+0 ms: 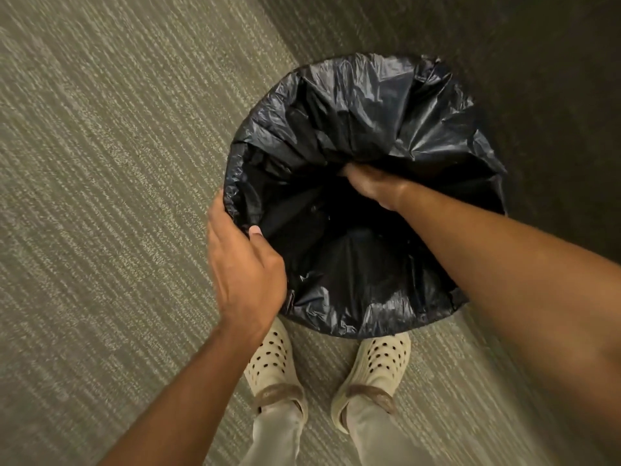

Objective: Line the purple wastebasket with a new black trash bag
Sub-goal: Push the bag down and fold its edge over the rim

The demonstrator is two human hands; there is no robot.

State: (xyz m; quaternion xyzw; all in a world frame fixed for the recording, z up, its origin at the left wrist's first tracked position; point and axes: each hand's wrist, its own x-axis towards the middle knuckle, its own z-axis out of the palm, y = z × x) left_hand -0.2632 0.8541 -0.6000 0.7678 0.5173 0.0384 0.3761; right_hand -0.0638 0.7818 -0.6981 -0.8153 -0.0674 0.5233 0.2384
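A black trash bag (386, 105) is spread over a round wastebasket seen from above; its plastic folds over the whole rim, so the purple basket itself is hidden. My left hand (243, 267) grips the bag's folded edge at the near left rim, thumb inside, fingers outside. My right hand (369, 185) reaches down inside the bag's opening and presses against the far inner wall; its fingertips are buried in the plastic, so I cannot tell whether they pinch it.
The basket stands on grey-green striped carpet (100, 163). A darker strip of carpet (554, 79) lies to the right and beyond. My two feet in cream perforated clogs (379, 368) stand just behind the basket's near rim.
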